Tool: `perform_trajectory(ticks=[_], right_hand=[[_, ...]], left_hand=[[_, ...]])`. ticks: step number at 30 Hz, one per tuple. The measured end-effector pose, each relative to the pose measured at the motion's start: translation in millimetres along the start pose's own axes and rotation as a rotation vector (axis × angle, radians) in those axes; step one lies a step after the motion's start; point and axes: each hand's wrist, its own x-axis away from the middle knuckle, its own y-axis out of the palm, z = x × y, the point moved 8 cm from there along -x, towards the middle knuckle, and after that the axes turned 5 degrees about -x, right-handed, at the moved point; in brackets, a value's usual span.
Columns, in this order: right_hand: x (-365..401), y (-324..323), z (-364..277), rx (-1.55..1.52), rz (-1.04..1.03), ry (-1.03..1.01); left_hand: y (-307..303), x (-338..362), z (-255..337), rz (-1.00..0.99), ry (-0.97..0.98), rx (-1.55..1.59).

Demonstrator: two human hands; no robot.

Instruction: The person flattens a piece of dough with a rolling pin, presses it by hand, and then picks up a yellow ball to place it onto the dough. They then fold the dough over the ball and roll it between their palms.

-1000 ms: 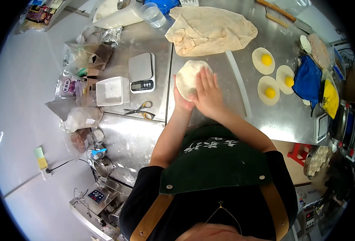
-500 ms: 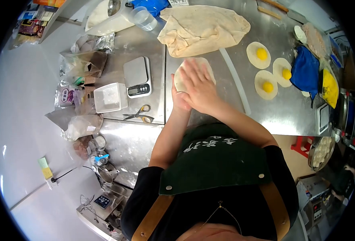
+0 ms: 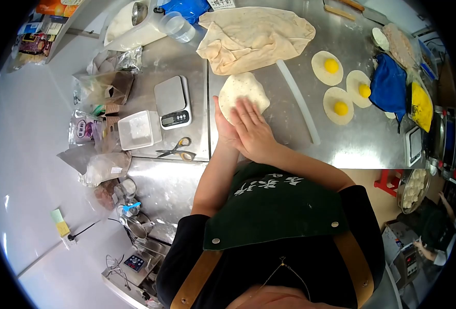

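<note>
A pale, speckled round of dough (image 3: 242, 88) lies between my two hands in front of me. My left hand (image 3: 226, 131) is at its lower left, with the thumb stretched up along the edge. The other left fingers are hidden, apparently beneath the dough. Flat across the near part of the round rests my right hand (image 3: 251, 126), its fingers extended and slightly apart. Just beyond is a large, wrinkled sheet of dough (image 3: 254, 41). A long white strip (image 3: 297, 100) lies to the right of my hands.
On the right are several flat dough rounds (image 3: 337, 114) with yellow balls, a blue cloth (image 3: 387, 87) and a yellow bag (image 3: 421, 108). A scale (image 3: 172, 103), white tub (image 3: 135, 131) and scissors (image 3: 175, 149) lie left. Another person (image 3: 439, 232) is at lower right.
My right hand has slid back toward me over the dough round, uncovering its far part. The whole view has shifted slightly. More of another person shows at lower right.
</note>
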Motion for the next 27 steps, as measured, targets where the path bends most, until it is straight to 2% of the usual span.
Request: perform_trajectory(ticks=[3,4,7,8,9,10,13,14,17,20,23,25,27], right_hand=[[-30.8,-5.4,31.1,0.014,0.027,0.035],[-42.0,-12.4,52.6,0.112,0.107,0.165],[-52.0,-8.9,69.1,0.125,0.072,0.351],[-49.9,5.5,46.7,0.153,0.046,0.223],[-41.8,8.6,16.2,0.046,0.018,0.018],[-31.3,10.3,-3.1,-0.061,-0.012,-0.050],[-13.6,11.8,-26.6,-0.415,-0.188,-0.203],[-6.9,9.2,-31.1,-0.538,-0.265,-0.243],[-32.1,-33.9,6.0,-0.204,0.100,-0.113],[-51.9,-45.8,42.0,0.197,0.346,0.231],[-29.7,6.2,23.0,0.164,0.278,0.230],[-4.8,26.8,-6.2,0.114,0.149,0.101],[10.8,18.2,-1.2,-0.296,-0.008,0.190]], left_hand=[[5.2,2.6,-0.6,-0.315,-0.084,0.330],[10.9,5.3,-3.3,-0.213,-0.081,0.158],[17.5,9.4,-6.9,-0.161,-0.093,0.119],[-4.1,-3.4,-5.2,-0.156,-0.005,0.350],[-15.8,-7.9,-5.5,-0.145,0.020,0.398],[-19.9,-9.8,-3.9,-0.135,0.045,0.445],[-23.9,7.3,4.7,-0.102,-0.071,0.020],[-15.4,10.5,9.1,-0.162,-0.072,0.000],[2.3,7.3,13.4,-0.402,-0.102,0.267],[21.1,9.5,4.7,-0.280,-0.131,0.120],[0.8,-4.1,-5.0,-0.160,-0.104,-0.086],[-13.8,0.4,-2.7,-0.133,-0.124,-0.209],[-21.1,-16.1,-4.5,-0.148,-0.214,-0.257]])
